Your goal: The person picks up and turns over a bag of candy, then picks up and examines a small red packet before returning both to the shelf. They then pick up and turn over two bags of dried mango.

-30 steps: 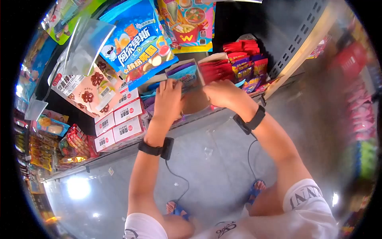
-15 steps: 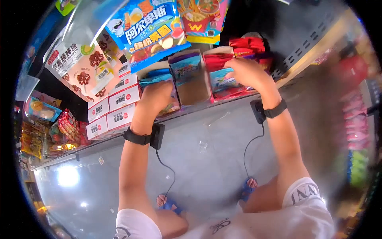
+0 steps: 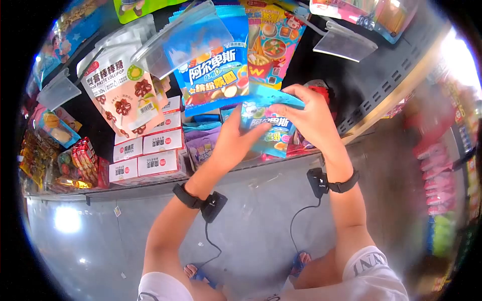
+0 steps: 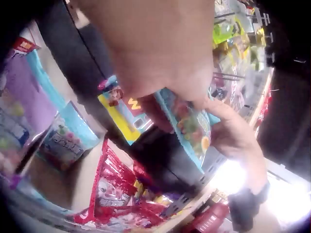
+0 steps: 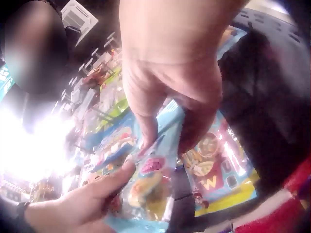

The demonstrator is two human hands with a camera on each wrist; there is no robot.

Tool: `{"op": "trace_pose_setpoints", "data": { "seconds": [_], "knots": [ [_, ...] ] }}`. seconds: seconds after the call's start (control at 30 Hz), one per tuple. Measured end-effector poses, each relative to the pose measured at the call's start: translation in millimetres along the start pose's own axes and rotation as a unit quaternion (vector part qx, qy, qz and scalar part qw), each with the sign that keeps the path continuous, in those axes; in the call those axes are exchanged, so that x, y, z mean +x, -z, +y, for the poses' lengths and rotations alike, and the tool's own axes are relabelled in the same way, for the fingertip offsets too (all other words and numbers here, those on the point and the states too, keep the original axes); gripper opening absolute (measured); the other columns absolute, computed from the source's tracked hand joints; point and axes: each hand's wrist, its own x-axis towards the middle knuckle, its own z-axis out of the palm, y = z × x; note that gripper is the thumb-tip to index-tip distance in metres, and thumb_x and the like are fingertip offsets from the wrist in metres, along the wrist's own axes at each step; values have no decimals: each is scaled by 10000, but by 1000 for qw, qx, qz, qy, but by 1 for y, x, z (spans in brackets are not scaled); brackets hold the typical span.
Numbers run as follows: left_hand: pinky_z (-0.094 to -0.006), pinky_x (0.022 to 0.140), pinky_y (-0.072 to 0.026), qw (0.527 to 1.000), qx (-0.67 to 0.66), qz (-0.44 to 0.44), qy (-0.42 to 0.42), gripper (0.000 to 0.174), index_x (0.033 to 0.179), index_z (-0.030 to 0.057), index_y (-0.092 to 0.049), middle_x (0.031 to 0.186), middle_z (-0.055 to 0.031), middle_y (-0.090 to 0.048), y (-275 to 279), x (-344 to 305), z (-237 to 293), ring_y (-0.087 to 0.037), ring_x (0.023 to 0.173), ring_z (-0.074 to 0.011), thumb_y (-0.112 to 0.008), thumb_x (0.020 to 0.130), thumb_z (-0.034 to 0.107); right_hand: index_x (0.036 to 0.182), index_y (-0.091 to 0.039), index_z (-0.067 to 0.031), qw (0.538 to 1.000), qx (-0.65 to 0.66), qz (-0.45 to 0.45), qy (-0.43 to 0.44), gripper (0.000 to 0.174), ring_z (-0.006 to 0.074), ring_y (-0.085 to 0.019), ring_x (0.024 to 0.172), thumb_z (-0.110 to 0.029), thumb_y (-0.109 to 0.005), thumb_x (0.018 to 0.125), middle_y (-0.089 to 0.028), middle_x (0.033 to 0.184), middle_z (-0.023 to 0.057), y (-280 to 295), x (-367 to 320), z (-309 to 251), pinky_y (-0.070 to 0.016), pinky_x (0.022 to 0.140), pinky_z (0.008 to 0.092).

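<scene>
Both hands hold a light blue candy bag [image 3: 266,138] upright in front of the shelf. My right hand [image 3: 315,118] pinches its upper right edge, with the thumb on the front. From the left side my left hand [image 3: 232,143] grips it, thumb across the front and fingers behind. The left wrist view shows the bag [image 4: 192,128] between the two hands, and in the right wrist view its see-through front shows colourful pictures [image 5: 146,189]. Close by the left hand stand purple candy bags [image 3: 202,149]. Red packets [image 4: 114,179] lie in a box below the bag.
Above hang a larger blue candy bag [image 3: 213,75], a pink lollipop bag [image 3: 123,93] and a yellow-edged bag [image 3: 273,45], with clear plastic tag holders [image 3: 346,42] jutting out. White boxes [image 3: 160,163] are stacked at left. The shelf's front edge [image 3: 140,188] runs below the goods.
The right hand has lifted the light blue bag from the red packets' box and moved left. The left hand has left the purple bags and taken hold of it too. The head view has shifted.
</scene>
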Motion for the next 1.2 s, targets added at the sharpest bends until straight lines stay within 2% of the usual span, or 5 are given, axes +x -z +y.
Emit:
{"op": "trace_pose_setpoints", "data": {
  "seconds": [0.07,0.4,0.7,0.77,1.2],
  "knots": [
    [-252,772,-557,999,-25,22,11,435,1269,-2,-487,1116,-51,-653,-8,-4,5,-639,949,-93,-717,907,74,1018,-633,28,995,94,-5,-25,297,72,-640,827,-124,-804,829,-686,883,54,6,0,-7,-516,712,229],
    [-289,831,-548,996,-50,68,18,441,1284,-21,-467,1142,-97,-645,-33,-17,-4,-630,1007,-128,-693,925,99,1012,-643,-9,951,289,15,-106,231,83,-627,815,-154,-758,874,-670,911,39,8,-2,-13,-506,720,238],
    [-208,663,-433,993,-35,105,-29,283,1221,14,-506,1021,10,-607,-33,-15,-1,-518,792,-38,-627,981,104,938,-653,1,992,99,64,-41,213,77,-599,780,-176,-754,875,-670,866,25,-1,-6,-12,-492,697,250],
    [-289,871,-498,990,-32,136,-29,320,1246,-14,-523,1106,-78,-649,-33,-17,19,-605,994,-116,-634,965,90,945,-659,1,992,106,61,-17,220,75,-602,780,-179,-763,871,-677,874,26,-7,-9,-24,-497,689,247],
    [-193,690,-443,936,-83,278,-199,172,1091,30,-568,972,15,-610,-18,-11,83,-529,815,-28,-656,946,60,1080,-670,1,959,247,125,54,214,57,-606,872,-138,-717,924,-684,972,16,-50,-10,-66,-480,771,220]
  ]
}}
